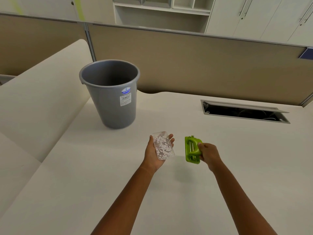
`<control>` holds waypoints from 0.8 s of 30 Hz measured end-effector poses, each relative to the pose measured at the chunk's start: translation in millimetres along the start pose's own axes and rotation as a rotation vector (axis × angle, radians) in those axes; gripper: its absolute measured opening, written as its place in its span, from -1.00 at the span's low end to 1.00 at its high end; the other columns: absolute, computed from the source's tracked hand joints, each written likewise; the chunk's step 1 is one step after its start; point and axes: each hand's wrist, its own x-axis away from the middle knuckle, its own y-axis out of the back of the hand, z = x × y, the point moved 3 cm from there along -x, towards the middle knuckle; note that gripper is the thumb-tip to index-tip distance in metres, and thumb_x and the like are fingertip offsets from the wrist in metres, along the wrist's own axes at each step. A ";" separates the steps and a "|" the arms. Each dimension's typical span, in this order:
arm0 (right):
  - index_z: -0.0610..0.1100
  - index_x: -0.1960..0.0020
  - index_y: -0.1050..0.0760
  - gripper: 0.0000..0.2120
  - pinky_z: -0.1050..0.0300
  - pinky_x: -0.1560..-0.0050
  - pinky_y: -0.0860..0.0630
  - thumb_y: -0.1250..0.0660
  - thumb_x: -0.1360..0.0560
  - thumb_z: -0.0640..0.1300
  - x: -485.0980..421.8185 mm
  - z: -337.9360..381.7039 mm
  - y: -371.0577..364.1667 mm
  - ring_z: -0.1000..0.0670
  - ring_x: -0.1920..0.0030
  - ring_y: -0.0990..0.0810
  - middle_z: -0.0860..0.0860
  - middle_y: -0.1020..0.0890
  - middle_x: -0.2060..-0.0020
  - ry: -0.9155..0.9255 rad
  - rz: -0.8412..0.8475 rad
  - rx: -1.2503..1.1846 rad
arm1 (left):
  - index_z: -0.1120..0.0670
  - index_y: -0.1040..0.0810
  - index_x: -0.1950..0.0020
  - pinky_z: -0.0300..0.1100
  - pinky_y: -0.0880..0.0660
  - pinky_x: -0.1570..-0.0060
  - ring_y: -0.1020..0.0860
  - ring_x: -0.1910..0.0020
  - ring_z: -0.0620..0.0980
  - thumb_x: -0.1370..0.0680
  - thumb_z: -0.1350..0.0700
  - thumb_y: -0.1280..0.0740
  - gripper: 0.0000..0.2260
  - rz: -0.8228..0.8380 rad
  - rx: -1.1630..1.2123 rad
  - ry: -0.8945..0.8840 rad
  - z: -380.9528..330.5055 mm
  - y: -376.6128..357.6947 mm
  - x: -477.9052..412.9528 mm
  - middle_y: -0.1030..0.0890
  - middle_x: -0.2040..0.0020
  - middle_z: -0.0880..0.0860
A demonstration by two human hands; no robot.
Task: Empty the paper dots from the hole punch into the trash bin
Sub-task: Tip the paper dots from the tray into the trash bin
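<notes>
Tray and punch separated, near the trash bin point(110, 92).
Our left hand point(156, 153) cradles the clear tray point(163, 145) of paper dots; our right hand point(210, 155) grips the green hole punch point(192, 150).

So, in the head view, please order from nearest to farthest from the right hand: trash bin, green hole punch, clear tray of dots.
1. Green hole punch, held in the right hand.
2. Clear tray of dots, on the left palm.
3. Trash bin, far left on the desk.
</notes>
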 end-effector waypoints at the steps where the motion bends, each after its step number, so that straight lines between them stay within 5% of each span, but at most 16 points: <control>1: -0.16 0.41 -0.37 -0.67 0.10 0.34 -0.44 -0.21 -0.53 -0.18 -2.0 -8.0 -2.0 -0.04 0.40 -0.39 -0.13 -0.41 0.39 0.005 -0.025 0.060 | 0.14 -0.50 -0.08 -0.14 -0.52 0.00 -0.70 0.23 0.01 -0.62 -0.14 0.08 -0.53 -0.003 -0.007 0.002 -1.0 0.9 -0.5 -0.72 0.19 0.13; 5: -0.30 0.12 -0.54 -0.80 -0.07 -0.03 -0.51 -0.22 -0.52 -0.17 -8.5 -34.6 -8.1 -0.12 0.14 -0.47 -0.17 -0.51 0.20 -0.007 -0.074 0.213 | 0.15 -0.49 -0.09 -0.17 -0.52 0.01 -0.71 0.21 0.00 -0.62 -0.14 0.09 -0.52 -0.012 -0.035 0.018 -3.7 4.1 -2.0 -0.73 0.18 0.13; 12: -0.39 0.05 -0.54 -0.75 -0.17 -0.10 -0.53 -0.22 -0.52 -0.19 -12.5 -51.9 -13.6 -0.14 0.14 -0.47 -0.15 -0.49 0.27 -0.029 -0.079 0.295 | 0.17 -0.49 -0.11 -0.17 -0.50 -0.03 -0.70 0.16 0.00 -0.62 -0.14 0.09 -0.51 -0.011 -0.068 0.028 -7.2 7.7 -1.8 -0.72 0.16 0.14; 20: -0.36 0.09 -0.53 -0.78 -0.17 -0.03 -0.56 -0.22 -0.52 -0.19 -12.2 -62.0 -15.7 -0.15 0.16 -0.49 -0.06 -0.42 0.42 -0.065 -0.059 0.310 | 0.18 -0.49 -0.10 -0.18 -0.47 -0.03 -0.61 0.03 0.02 -0.63 -0.13 0.10 -0.50 -0.030 -0.114 0.054 -8.1 6.3 0.0 -0.72 0.19 0.14; 24: -0.38 0.08 -0.53 -0.77 0.12 0.35 -0.52 -0.24 -0.51 -0.19 -14.9 -63.2 -14.5 -0.14 0.20 -0.49 -0.09 -0.44 0.40 -0.067 -0.052 0.285 | 0.19 -0.49 -0.10 -0.17 -0.45 -0.05 -0.64 0.07 0.03 -0.63 -0.13 0.10 -0.50 -0.033 -0.116 0.061 -8.0 5.3 0.6 -0.72 0.19 0.15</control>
